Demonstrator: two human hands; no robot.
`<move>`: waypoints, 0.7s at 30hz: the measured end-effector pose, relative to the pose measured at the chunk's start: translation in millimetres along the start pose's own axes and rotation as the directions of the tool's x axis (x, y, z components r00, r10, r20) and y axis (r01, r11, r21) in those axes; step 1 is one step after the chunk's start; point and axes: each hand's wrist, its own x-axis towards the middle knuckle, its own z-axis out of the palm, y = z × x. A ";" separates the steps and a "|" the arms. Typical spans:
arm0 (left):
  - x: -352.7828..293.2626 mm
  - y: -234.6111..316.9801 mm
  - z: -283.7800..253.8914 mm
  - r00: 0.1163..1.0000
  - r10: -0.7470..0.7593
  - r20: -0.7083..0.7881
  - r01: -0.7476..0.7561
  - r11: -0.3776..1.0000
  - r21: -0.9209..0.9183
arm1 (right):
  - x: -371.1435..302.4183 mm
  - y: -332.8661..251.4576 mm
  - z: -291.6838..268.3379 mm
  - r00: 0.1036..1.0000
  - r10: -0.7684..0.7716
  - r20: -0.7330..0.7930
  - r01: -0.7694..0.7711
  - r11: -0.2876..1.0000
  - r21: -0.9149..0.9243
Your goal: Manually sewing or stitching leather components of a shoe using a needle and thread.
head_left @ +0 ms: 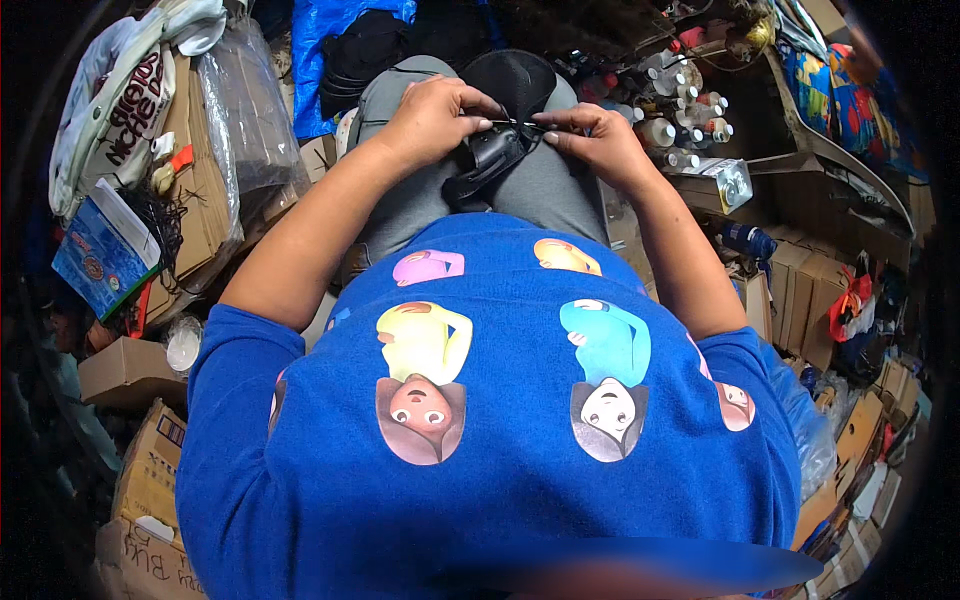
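Over my lap, my left hand point(440, 118) and my right hand point(597, 140) face each other with fingertips pinched. A thin, light-coloured, needle-like piece point(513, 122) runs between the two pinches; its exact kind is too small to tell. Just beneath it, a shiny black item point(492, 155) with a strap-like lower end rests on my grey trousers point(400, 205). Beyond the fingers lies a rounded black piece point(512, 80), dull and fabric-like. Whether the two black parts are joined, I cannot tell.
On the right stand several small bottles point(690, 110) and a rectangular metal can point(725, 183). Flattened cardboard and a clear plastic bag point(245, 110) lean at the left, above a small cardboard box point(130, 372). A blue plastic sheet point(310, 75) lies ahead.
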 end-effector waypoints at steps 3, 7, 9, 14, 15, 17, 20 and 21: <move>3.4 1.5 5.2 0.974 -0.216 0.065 0.226 0.937 -0.266 | 0.8 0.3 4.7 0.999 -0.026 -0.018 0.027 0.998 0.051; 7.2 2.6 12.4 0.953 -0.284 0.100 0.300 0.925 -0.233 | 1.1 5.2 13.3 0.993 -0.079 -0.091 0.083 0.996 0.042; 8.0 3.2 14.5 0.923 -0.345 0.173 0.379 0.892 -0.247 | 1.4 8.3 16.5 0.993 -0.065 -0.101 0.068 0.997 0.029; 15.6 2.0 22.1 0.941 -0.314 0.124 0.335 0.908 -0.250 | 7.9 0.8 12.4 0.997 0.033 -0.069 -0.033 0.999 -0.006; 18.4 1.2 23.6 0.951 -0.287 0.114 0.308 0.906 -0.290 | 10.2 0.5 9.8 0.997 0.057 -0.042 -0.058 0.998 -0.023; 19.5 -2.3 23.8 0.963 -0.247 0.109 0.267 0.931 -0.250 | 11.8 2.4 11.7 0.999 -0.011 -0.036 0.012 0.999 0.031; 18.3 -1.6 13.8 0.991 -0.132 0.019 0.133 0.987 -0.090 | 14.0 9.3 5.5 0.979 -0.189 -0.071 0.189 0.982 0.003; 14.4 -2.7 9.2 0.996 -0.056 -0.063 0.058 0.998 0.036 | 13.6 12.3 3.2 0.951 -0.298 -0.089 0.291 0.953 -0.081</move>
